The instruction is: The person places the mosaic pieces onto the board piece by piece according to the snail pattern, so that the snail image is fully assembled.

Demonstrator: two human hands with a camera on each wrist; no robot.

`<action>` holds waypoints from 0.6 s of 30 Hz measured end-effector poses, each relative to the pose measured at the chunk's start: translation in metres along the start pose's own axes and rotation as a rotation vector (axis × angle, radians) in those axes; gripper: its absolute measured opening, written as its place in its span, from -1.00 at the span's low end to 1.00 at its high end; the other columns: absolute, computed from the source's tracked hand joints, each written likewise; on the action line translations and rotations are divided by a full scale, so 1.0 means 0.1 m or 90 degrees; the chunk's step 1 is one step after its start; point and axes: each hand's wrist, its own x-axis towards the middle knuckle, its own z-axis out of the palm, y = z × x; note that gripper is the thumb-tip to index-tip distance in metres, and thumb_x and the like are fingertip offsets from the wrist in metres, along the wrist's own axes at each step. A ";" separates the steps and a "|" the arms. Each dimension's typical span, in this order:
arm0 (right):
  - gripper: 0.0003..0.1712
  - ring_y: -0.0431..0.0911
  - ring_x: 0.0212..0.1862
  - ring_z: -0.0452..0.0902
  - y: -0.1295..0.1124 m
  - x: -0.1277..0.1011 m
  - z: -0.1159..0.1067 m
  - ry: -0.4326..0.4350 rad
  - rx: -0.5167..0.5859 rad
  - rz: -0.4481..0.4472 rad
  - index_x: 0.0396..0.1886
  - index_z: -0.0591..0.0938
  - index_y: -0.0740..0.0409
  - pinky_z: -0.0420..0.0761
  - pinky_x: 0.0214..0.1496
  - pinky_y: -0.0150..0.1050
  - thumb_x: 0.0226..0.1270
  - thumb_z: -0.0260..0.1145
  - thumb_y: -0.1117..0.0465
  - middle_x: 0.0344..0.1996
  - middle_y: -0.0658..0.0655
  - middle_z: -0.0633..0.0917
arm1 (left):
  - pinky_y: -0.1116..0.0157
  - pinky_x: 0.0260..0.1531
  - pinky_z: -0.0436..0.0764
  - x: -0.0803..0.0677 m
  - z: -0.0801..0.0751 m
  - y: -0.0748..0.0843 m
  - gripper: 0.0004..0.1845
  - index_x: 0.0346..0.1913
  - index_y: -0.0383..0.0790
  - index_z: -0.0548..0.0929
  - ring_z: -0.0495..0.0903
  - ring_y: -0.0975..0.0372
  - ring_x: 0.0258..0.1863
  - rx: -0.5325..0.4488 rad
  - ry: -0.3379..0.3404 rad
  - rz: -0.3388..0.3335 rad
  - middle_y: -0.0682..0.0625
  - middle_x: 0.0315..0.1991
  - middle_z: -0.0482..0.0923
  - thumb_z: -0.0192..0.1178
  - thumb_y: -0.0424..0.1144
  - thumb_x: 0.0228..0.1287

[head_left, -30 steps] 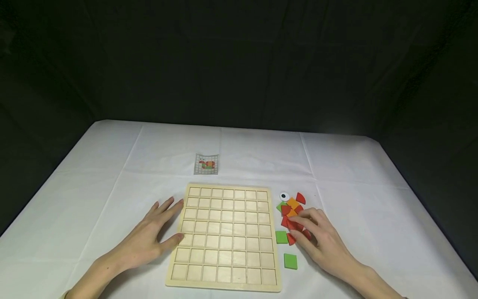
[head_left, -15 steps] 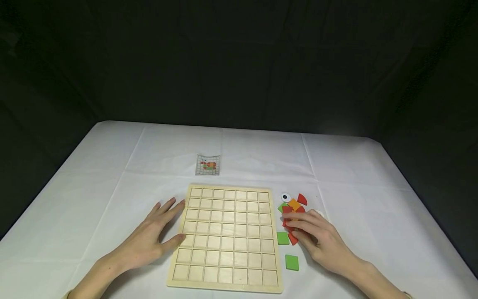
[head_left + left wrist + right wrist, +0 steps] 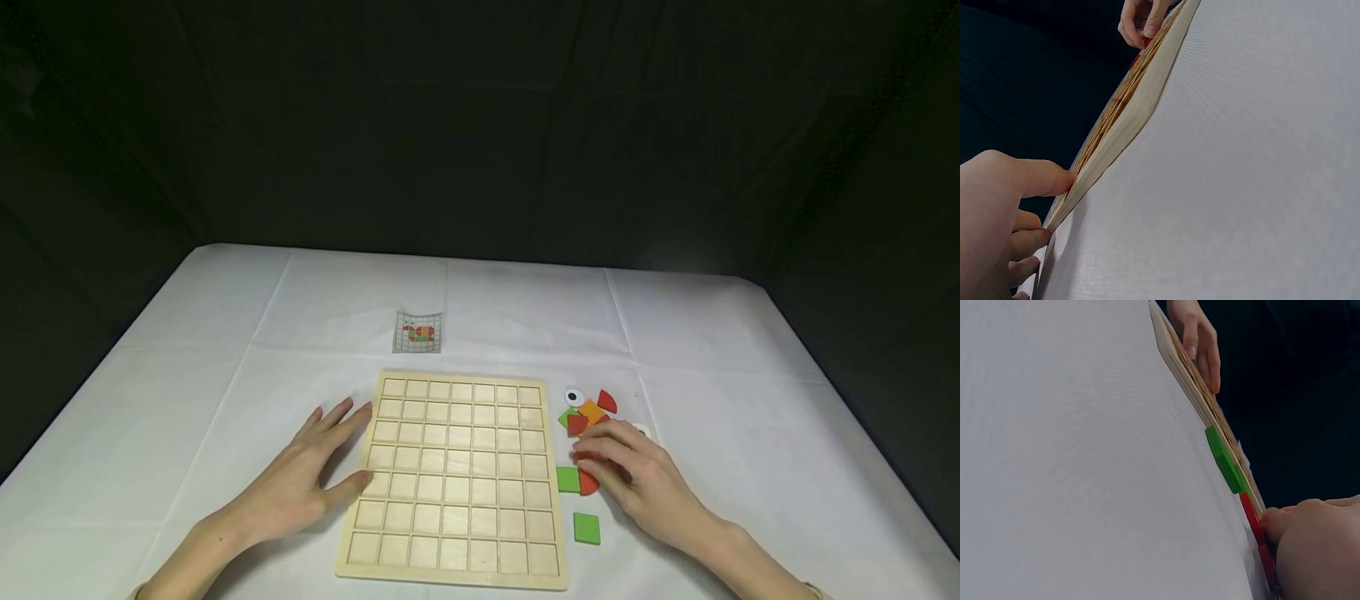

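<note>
In the head view my left hand [image 3: 292, 483] lies at the left edge of a wooden grid board [image 3: 450, 579], thumb and fingertips touching its rim, fingers spread. The left wrist view shows the thumb [image 3: 1047, 178] against the board's side. My right hand [image 3: 645, 475] is over a small pile of coloured tiles right of the board. Its thumb and fingers are curled together around a red tile [image 3: 588, 457], mostly hidden by them. Below the fingertips lies a red quarter-round tile [image 3: 588, 482], against a green square tile [image 3: 567, 479].
Above the hand lie a round eye tile [image 3: 573, 397], an orange tile [image 3: 592, 411] and red quarter-rounds [image 3: 607, 402]. Another green square [image 3: 587, 528] lies nearer the front. A picture card [image 3: 417, 333] with a gridded design sits behind the board on the white cloth [image 3: 525, 321].
My right hand's fingertips have shifted among the red tiles, drawing slightly back toward me and uncovering a red quarter-round in the pile. My left hand stays at the board's edge.
</note>
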 end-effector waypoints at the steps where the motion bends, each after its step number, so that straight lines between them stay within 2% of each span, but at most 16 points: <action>1: -0.55 -0.25 -0.08 0.56 -0.01 0.01 0.01 0.002 -0.003 0.002 -0.16 0.75 0.02 0.54 0.05 -0.62 -0.06 0.53 0.51 -0.12 -0.12 0.65 | -0.30 0.48 -0.01 0.00 0.00 0.00 -0.18 0.56 -0.08 0.20 -0.04 -0.24 0.55 0.000 0.000 0.000 -0.21 0.56 0.10 0.26 0.08 0.34; 8: -0.66 -0.30 -0.22 0.53 -0.13 0.09 0.12 0.001 0.010 0.041 -0.18 0.74 0.01 0.52 -0.24 -0.61 0.04 0.55 0.38 -0.15 -0.09 0.65 | -0.32 0.47 0.00 0.00 -0.01 -0.01 -0.18 0.56 -0.08 0.20 -0.04 -0.26 0.54 0.001 0.001 0.001 -0.22 0.56 0.09 0.25 0.09 0.34; 10: -0.68 -0.29 -0.25 0.52 -0.16 0.14 0.17 0.005 0.019 0.033 -0.19 0.73 0.01 0.51 -0.30 -0.61 0.04 0.55 0.37 -0.16 -0.08 0.65 | -0.33 0.46 0.00 0.00 0.00 -0.01 -0.17 0.56 -0.08 0.20 -0.05 -0.27 0.54 0.000 0.000 0.000 -0.22 0.56 0.09 0.26 0.08 0.34; 15: -0.71 -0.29 -0.27 0.52 -0.24 0.24 0.31 0.010 0.037 0.020 -0.21 0.72 0.01 0.49 -0.33 -0.60 0.05 0.56 0.32 -0.18 -0.09 0.64 | -0.34 0.45 0.01 -0.01 0.00 -0.01 -0.17 0.57 -0.06 0.18 -0.05 -0.28 0.54 0.003 -0.001 -0.003 -0.21 0.57 0.07 0.25 0.09 0.34; 18: -0.74 -0.27 -0.22 0.55 -0.27 0.30 0.37 0.009 0.043 0.032 -0.23 0.72 0.01 0.52 -0.26 -0.58 0.07 0.56 0.28 -0.18 -0.10 0.65 | -0.33 0.46 0.02 -0.01 0.00 -0.01 -0.18 0.57 -0.05 0.19 -0.04 -0.26 0.54 0.003 0.001 0.001 -0.21 0.56 0.09 0.25 0.09 0.34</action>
